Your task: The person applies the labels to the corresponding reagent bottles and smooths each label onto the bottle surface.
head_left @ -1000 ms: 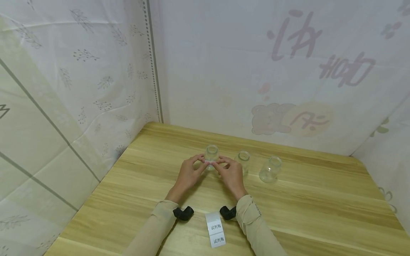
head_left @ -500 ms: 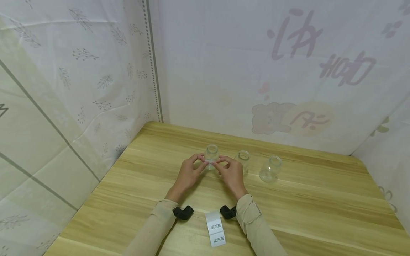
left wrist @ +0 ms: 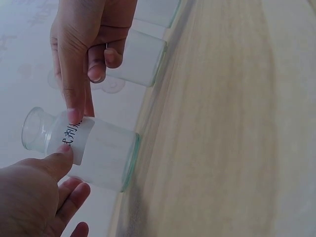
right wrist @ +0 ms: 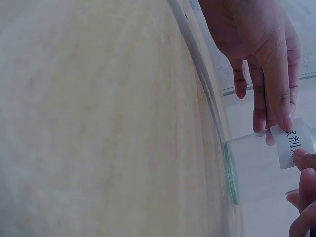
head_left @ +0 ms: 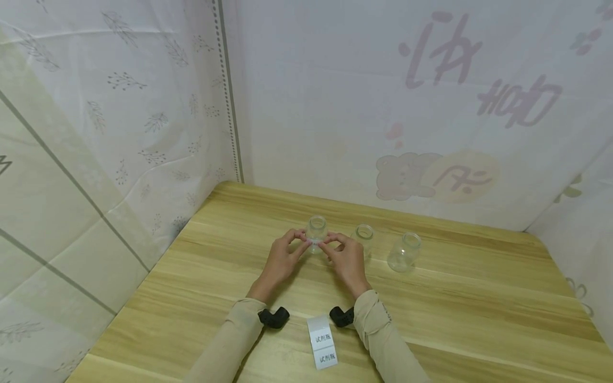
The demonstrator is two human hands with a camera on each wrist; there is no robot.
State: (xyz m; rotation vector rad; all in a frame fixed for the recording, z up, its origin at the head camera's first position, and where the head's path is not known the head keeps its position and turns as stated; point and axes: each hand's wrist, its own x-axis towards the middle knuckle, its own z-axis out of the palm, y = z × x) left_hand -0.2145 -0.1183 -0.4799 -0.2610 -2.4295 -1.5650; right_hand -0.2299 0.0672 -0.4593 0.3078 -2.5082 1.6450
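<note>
Head view, just below the centre of the frame: the left hand (head_left: 281,259) and right hand (head_left: 348,262) pinch an upright glass bottle (head_left: 316,229) between thumbs and fingers. Both thumbs press opposite ends of the white label (left wrist: 81,143) to its side, presumably to seat it level, while the fingers brace the glass.

Clear glass wide-necked bottles (head_left: 316,229): 3. White rectangular printed labels (left wrist: 81,143): 3. Pale backing strip (head_left: 317,323): 1. Black elbow-shaped wrist units (head_left: 274,319): 2. Wood-grain counter (head_left: 460,314): 1.

The wood-grain table (head_left: 460,319) bears three glass bottles (head_left: 404,256) and a label strip (head_left: 322,343).
</note>
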